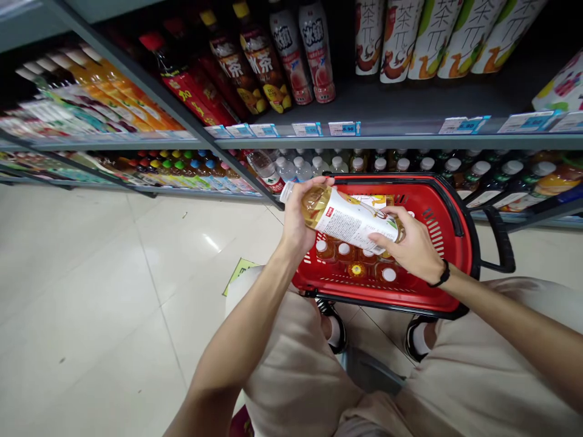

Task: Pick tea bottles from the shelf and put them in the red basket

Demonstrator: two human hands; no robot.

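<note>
A tea bottle [342, 220] with amber liquid, a white label and a white cap lies sideways in both my hands above a red shopping basket [449, 224]. My left hand [298, 217] wraps its neck end, the cap pointing left. My right hand [407, 246] grips the bottom end, and a black band sits on that wrist. Several upright bottles with white caps [359, 261] stand inside the basket under the held bottle.
Grey store shelves [410, 136] packed with drink bottles and price tags run across the top and left. A black basket handle [501, 243] sticks out at right. Pale floor tiles [91, 291] spread to the left. My knees and shoes are below.
</note>
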